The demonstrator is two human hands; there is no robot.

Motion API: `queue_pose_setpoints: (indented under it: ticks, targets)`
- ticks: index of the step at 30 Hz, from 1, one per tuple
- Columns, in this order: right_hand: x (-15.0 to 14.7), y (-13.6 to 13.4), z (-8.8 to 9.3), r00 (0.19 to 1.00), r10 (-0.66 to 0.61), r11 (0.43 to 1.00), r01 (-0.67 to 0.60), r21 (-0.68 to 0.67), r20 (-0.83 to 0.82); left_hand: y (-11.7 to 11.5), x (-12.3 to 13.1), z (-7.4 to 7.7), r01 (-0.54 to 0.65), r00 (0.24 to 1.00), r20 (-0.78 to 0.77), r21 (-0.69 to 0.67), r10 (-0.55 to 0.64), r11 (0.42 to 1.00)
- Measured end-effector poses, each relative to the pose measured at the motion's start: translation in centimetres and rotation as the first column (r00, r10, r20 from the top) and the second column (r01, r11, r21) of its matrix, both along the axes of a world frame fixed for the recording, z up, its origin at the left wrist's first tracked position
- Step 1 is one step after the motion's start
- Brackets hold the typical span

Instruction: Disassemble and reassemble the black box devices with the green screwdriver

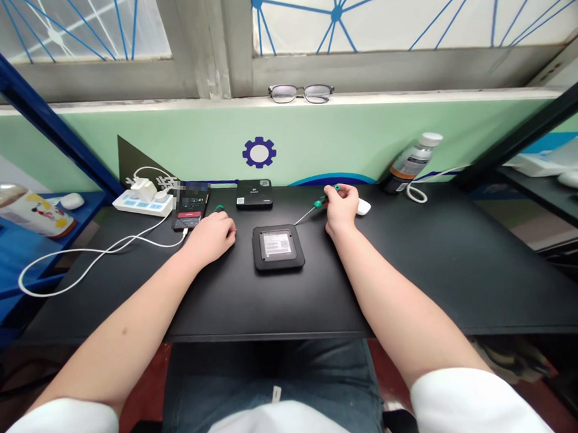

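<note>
A small black square device (pixel 278 247) with a white label on top lies on the black desk (pixel 462 266) between my hands. My right hand (pixel 342 207) is closed round a green-handled screwdriver (pixel 319 203), whose thin shaft points down left toward the device's far right corner. My left hand (pixel 214 233) rests knuckles-up on the desk left of the device, fingers curled; a thin metal tip shows at its fingertips and a small green piece (pixel 219 208) lies just beyond it.
A second black box (pixel 254 194) sits at the back by the wall. A phone (pixel 190 206) with a white cable (pixel 71 259) and a power strip (pixel 140 201) are at the left. A bottle (pixel 412 160) leans at the right; glasses (pixel 300 93) rest on the sill.
</note>
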State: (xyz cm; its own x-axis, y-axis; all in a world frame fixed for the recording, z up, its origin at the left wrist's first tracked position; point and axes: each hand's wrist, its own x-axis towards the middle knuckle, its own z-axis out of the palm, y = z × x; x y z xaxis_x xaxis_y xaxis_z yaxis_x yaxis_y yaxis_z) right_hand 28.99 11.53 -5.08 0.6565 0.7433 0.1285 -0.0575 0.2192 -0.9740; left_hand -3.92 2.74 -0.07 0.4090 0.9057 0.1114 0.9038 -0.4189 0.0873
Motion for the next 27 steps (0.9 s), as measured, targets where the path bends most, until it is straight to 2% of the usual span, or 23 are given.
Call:
queue_pose_setpoints:
  ticks: [7,19,24,27]
  targets:
    - [-0.13,0.0,0.29,1.0,-0.003,1.0,0.003,-0.002,-0.009,0.36,-0.25,-0.5,0.015,1.0,-0.015,0.059,-0.014,0.998]
    - [-0.11,0.04,0.13,1.0,0.001,1.0,-0.001,-0.005,0.001,0.39,-0.28,-0.57,0.017,1.0,-0.008,0.062,-0.017,0.998]
    - [-0.14,0.12,0.11,1.0,-0.015,1.0,0.015,-0.002,0.001,0.26,-0.53,-0.22,0.026,0.999,0.044,0.082,-0.029,0.996]
    - [-0.05,0.22,-0.01,1.0,-0.025,1.0,0.026,-0.008,0.013,0.42,-1.01,0.21,-0.021,0.996,0.086,0.15,0.008,0.988]
